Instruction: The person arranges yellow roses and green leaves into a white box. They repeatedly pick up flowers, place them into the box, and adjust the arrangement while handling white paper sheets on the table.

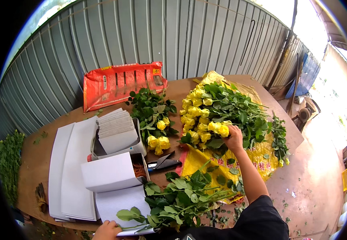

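My right hand (pixel 234 139) is closed at the near edge of a heap of yellow roses (pixel 195 108), gripping a rose (pixel 223 130) just under its bloom. The heap lies on a yellow printed sack (pixel 267 154), blooms to the left, stems to the right. At the lower edge my left hand (pixel 107 231), partly cut off, has its fingers curled at the near left corner of a white corrugated sheet (pixel 121 202). Leafy green stems (pixel 181 198) lie over that sheet's right side and in front of me; their far ends are partly hidden by my body.
Left stand large white sheets (pixel 75 172) and a bin of stacked cards (pixel 117 130). A smaller box (pixel 139 166) holds brown bands beside a black cutting tool (pixel 163 163). Behind are more yellow roses (pixel 158 143) and a red bag (pixel 121 85). A metal wall (pixel 149 36) bounds the table.
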The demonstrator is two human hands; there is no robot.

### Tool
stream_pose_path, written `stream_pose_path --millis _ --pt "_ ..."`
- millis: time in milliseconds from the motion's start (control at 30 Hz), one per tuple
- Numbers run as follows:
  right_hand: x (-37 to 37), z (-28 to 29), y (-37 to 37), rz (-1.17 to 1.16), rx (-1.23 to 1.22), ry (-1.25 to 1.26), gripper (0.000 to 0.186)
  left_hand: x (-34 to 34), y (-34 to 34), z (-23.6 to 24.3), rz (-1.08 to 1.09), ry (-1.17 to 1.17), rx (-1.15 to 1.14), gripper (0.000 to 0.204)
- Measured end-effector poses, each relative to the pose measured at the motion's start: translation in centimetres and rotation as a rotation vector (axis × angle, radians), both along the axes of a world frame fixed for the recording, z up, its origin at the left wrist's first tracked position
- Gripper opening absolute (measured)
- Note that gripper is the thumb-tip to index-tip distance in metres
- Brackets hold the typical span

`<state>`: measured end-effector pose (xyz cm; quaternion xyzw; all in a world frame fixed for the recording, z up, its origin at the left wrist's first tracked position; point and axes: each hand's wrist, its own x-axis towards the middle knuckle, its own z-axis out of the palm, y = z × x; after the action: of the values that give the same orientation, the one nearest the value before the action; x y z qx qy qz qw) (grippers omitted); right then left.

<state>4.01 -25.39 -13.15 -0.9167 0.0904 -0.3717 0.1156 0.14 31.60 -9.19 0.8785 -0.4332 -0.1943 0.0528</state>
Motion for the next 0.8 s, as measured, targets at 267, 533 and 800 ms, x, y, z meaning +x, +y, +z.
stream_pose_path --millis 267,533,800 --pt "-3.2 -0.9 1.4 0.179 0.117 0.748 0.059 -0.2 0.3 -1.0 -0.01 -0.091 -0.005 0.024" --pt "-1.8 0.2 -1.6 -0.358 0.049 0.561 0.022 -0.1 0.9 -1.1 -0.024 -0.073 -0.042 0.023" --pt "-5.7 -6.1 -5.0 -0.169 0.056 0.255 0.025 -0.1 0.3 -0.8 -0.032 -0.108 -0.06 0.022"
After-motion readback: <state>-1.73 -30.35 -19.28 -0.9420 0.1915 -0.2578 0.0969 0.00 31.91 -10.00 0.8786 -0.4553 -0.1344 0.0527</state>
